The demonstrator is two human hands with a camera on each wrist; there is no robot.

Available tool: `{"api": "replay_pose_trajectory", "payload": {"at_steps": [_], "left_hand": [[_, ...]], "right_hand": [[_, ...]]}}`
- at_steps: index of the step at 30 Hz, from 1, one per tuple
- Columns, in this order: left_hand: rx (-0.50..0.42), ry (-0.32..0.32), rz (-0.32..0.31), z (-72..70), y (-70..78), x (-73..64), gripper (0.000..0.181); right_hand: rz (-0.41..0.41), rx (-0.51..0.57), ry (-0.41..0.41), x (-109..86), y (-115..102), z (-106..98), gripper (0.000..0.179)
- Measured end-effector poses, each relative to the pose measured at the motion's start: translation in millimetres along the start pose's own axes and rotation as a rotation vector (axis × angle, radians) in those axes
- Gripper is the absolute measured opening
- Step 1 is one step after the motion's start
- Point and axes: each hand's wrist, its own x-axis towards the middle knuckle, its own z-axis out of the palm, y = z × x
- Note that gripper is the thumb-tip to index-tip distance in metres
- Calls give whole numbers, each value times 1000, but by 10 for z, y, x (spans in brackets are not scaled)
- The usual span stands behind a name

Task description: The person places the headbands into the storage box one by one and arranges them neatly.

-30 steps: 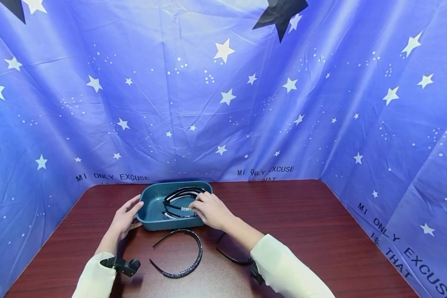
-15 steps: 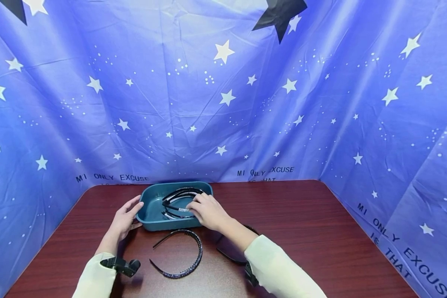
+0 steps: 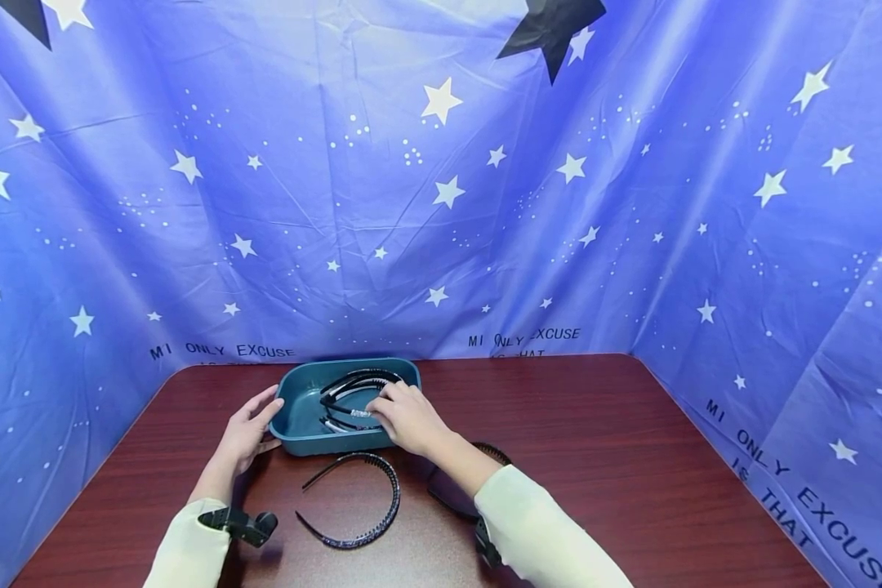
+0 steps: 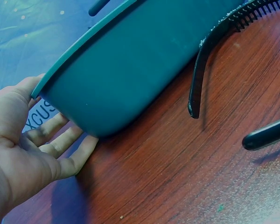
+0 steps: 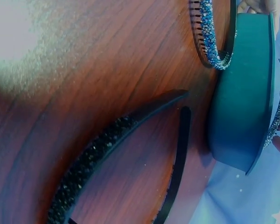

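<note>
In the head view my left hand holds the left end of a teal plastic box, thumb at the rim and fingers against the end wall. Several headbands lie in the box's right half. Over its right end, my right hand pinches a headband with a glittery silver band; the right wrist view shows its beaded part beside the fingertips. A blue-glitter toothed headband lies in front of the box. Another black-glitter headband lies on the table, partly hidden under my right forearm in the head view.
The dark red wooden table extends to the right of the box. A blue star-printed cloth hangs behind and along the sides. Black wrist cameras sit on both sleeves.
My right hand has shifted slightly left and toward me with the silver-glitter headband. The forearm moved left too, showing more of the headband beneath it. The left hand keeps its place.
</note>
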Motion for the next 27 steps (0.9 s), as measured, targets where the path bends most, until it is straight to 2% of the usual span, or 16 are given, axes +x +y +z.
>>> {"api": "replay_pose_trajectory", "payload": {"at_steps": [12,27], "left_hand": [[5,2,3,3,10,-5,65],[1,-2,-2,11,11,-8,65]], "right_hand": [[41,-2,-21,7,-27,60,17],[40,-9,-24,3,-45,57,16]]}}
